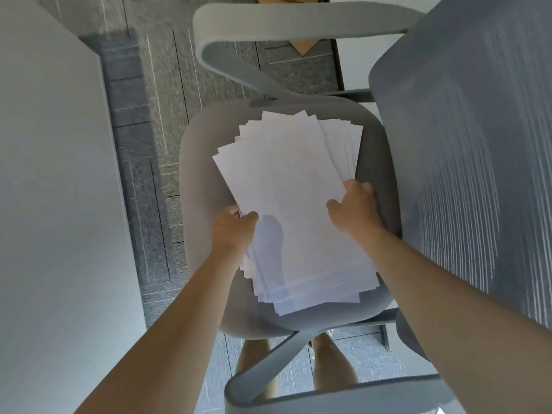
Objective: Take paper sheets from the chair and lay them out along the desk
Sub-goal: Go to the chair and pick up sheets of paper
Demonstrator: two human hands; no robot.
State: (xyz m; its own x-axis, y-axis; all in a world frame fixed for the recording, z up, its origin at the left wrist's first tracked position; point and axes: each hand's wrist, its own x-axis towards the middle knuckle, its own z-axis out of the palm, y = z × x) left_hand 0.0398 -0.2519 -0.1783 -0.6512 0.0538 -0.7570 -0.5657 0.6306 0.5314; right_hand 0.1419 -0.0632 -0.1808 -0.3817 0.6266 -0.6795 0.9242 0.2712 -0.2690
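A loose, fanned stack of white paper sheets (294,198) lies on the grey seat of an office chair (200,162) in the middle of the view. My left hand (231,231) grips the stack's left edge, thumb on top and fingers tucked under the sheets. My right hand (355,209) grips the right edge the same way, thumb lying across the top sheet. The upper part of the stack looks slightly raised between both hands, with more sheets spread beneath it. The white desk (53,204) runs along the left side of the view.
The chair's mesh backrest (466,144) rises on the right, with grey armrests at the far side (268,22) and the near side (328,392). Dark patterned carpet (155,115) separates chair and desk. My legs show below the seat.
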